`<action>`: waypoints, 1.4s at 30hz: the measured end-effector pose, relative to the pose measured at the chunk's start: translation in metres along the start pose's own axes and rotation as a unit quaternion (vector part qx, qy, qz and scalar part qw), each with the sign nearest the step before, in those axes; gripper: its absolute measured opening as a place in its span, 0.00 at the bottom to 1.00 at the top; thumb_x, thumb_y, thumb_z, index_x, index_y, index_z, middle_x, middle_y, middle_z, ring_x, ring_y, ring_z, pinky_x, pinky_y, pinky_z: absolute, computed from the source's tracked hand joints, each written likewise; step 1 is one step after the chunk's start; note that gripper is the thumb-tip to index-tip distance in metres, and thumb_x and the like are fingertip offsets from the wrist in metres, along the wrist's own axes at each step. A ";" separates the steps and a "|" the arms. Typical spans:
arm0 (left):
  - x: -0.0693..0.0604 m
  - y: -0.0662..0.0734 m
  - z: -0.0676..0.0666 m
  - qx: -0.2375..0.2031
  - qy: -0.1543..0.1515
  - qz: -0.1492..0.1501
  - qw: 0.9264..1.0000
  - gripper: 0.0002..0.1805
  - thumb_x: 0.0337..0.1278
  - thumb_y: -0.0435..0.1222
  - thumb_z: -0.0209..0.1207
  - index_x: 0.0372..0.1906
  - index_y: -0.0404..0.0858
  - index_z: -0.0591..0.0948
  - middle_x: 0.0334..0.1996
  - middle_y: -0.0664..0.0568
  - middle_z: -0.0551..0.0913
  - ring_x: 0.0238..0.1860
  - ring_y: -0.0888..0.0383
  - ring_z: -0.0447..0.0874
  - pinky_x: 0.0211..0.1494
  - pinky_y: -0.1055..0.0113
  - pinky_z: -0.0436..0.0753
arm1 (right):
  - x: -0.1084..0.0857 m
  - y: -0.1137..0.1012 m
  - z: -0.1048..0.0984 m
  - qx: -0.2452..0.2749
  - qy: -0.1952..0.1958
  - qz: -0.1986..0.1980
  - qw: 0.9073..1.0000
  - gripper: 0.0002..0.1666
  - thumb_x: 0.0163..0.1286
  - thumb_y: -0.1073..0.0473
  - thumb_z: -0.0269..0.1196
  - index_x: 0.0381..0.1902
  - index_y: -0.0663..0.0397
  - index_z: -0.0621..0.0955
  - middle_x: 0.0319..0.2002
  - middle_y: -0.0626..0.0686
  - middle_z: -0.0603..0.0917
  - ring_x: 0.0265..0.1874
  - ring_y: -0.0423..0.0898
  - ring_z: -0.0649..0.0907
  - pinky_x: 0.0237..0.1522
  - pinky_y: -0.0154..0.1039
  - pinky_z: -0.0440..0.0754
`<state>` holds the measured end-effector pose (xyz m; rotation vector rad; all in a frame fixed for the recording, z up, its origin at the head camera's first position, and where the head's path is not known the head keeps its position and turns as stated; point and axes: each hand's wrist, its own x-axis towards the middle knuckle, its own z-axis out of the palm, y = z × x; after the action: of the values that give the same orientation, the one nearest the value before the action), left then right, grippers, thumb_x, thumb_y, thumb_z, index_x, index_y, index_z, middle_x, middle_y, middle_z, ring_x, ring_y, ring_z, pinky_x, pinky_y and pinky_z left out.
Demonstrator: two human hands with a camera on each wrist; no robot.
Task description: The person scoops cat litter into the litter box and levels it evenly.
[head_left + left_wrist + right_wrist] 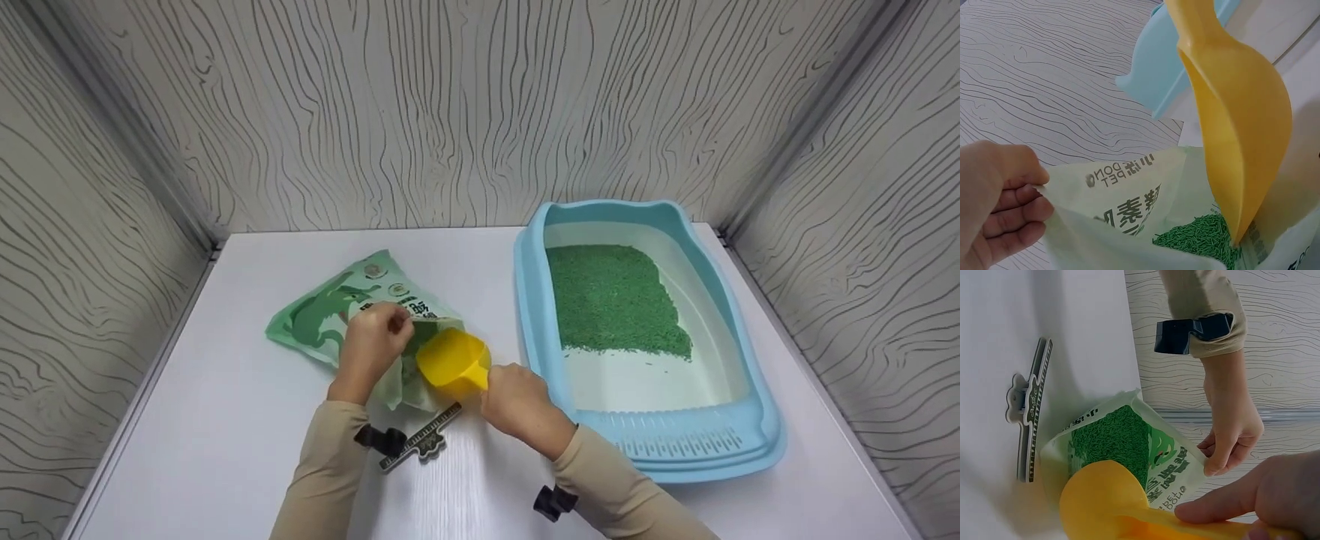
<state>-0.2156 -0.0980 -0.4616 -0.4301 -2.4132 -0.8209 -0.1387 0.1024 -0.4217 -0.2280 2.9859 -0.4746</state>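
Note:
A light green bag point(330, 315) of green pellets lies on the table, its mouth held wide. My left hand point(373, 341) pinches the edge of that mouth between thumb and forefinger. My right hand point(521, 401) grips the handle of a yellow scoop point(454, 360), thumb along the top. In the left wrist view the scoop's lip dips into the bag's opening and meets the green pellets point(1199, 242) there. The right wrist view has the scoop point(1103, 503) partly covering the pellets point(1114, 444).
A light blue litter box point(536, 315) stands to the right, with green pellets point(611, 300) spread over its far part. A long bag clip point(421, 439) lies in front of the bag. Patterned panels point(465, 112) enclose the table's back and sides.

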 end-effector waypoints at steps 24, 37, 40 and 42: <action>-0.004 -0.002 0.001 -0.006 0.021 0.019 1.000 0.03 0.45 0.25 0.64 0.26 0.33 0.81 0.22 0.45 0.84 0.23 0.56 0.81 0.26 0.67 0.83 | 0.035 -0.026 0.045 0.080 -0.009 0.038 0.996 0.09 0.62 0.61 0.62 0.32 0.64 0.79 0.24 0.55 0.79 0.22 0.47 0.73 0.27 0.42 0.75; -0.001 -0.003 0.000 -0.012 0.009 0.001 1.000 0.02 0.45 0.25 0.63 0.26 0.33 0.81 0.23 0.45 0.85 0.25 0.56 0.82 0.28 0.66 0.83 | 0.033 -0.005 0.087 0.104 0.016 0.044 0.993 0.12 0.63 0.59 0.61 0.33 0.66 0.77 0.24 0.59 0.79 0.20 0.48 0.74 0.24 0.43 0.75; -0.001 -0.003 0.000 -0.013 0.004 -0.005 1.000 0.02 0.45 0.26 0.63 0.27 0.33 0.82 0.24 0.45 0.85 0.25 0.56 0.82 0.28 0.66 0.83 | 0.031 -0.003 0.091 0.104 0.017 0.062 0.992 0.13 0.64 0.57 0.61 0.32 0.64 0.76 0.22 0.57 0.78 0.20 0.48 0.74 0.24 0.43 0.74; 0.000 -0.003 0.000 -0.011 0.004 -0.005 1.000 0.02 0.46 0.26 0.64 0.27 0.33 0.82 0.24 0.45 0.85 0.25 0.56 0.82 0.28 0.66 0.83 | 0.029 -0.003 0.093 0.101 0.027 0.068 0.992 0.14 0.64 0.56 0.61 0.30 0.63 0.75 0.22 0.57 0.78 0.20 0.48 0.75 0.23 0.43 0.74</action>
<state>-0.2163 -0.1004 -0.4627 -0.4227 -2.4022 -0.8515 -0.1544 0.0669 -0.5115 0.0078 2.9501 -0.7705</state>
